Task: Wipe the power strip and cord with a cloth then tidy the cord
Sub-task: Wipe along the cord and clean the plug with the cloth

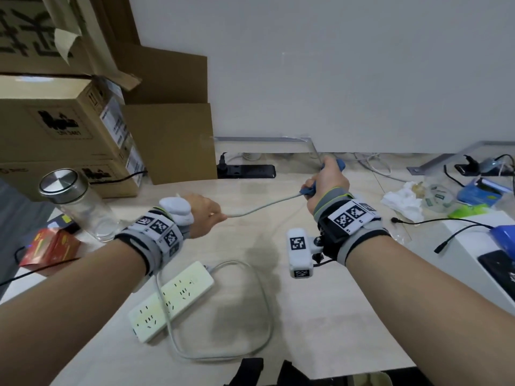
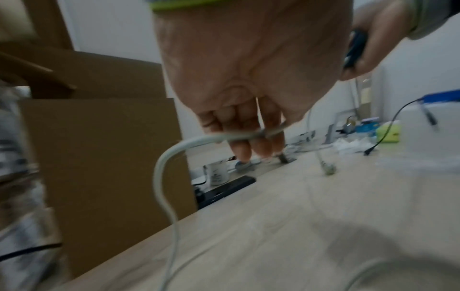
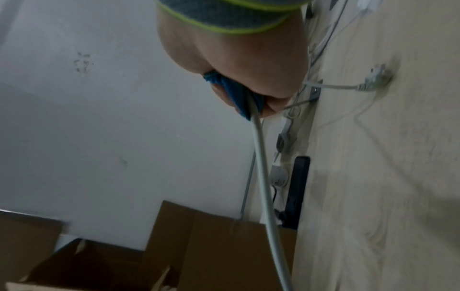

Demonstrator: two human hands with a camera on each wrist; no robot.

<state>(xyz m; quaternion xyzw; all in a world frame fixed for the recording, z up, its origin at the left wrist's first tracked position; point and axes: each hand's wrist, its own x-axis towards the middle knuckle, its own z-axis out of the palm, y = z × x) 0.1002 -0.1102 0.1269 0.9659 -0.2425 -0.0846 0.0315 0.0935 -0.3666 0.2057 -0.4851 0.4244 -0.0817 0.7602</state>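
A white power strip (image 1: 171,300) lies on the light wooden table (image 1: 320,330) near the front edge. Its grey-white cord (image 1: 262,206) loops on the table, rises to my left hand (image 1: 218,217), then runs taut to my right hand (image 1: 315,188). The left hand's fingers (image 2: 248,135) pinch the cord (image 2: 164,167). The right hand (image 3: 259,102) grips a blue cloth (image 1: 308,190) wrapped round the cord (image 3: 263,177); the same cloth (image 3: 234,96) bulges from the fist. Past the right hand, the cord's plug (image 3: 376,78) lies on the table, and the plug (image 2: 329,169) shows again.
Cardboard boxes (image 1: 69,135) stack up at the back left, with a glass jar (image 1: 75,201) and a red box (image 1: 47,246) in front. A black power strip (image 1: 245,171) lies by the wall. Crumpled tissue (image 1: 401,199), black cables (image 1: 446,227) and clutter fill the right side.
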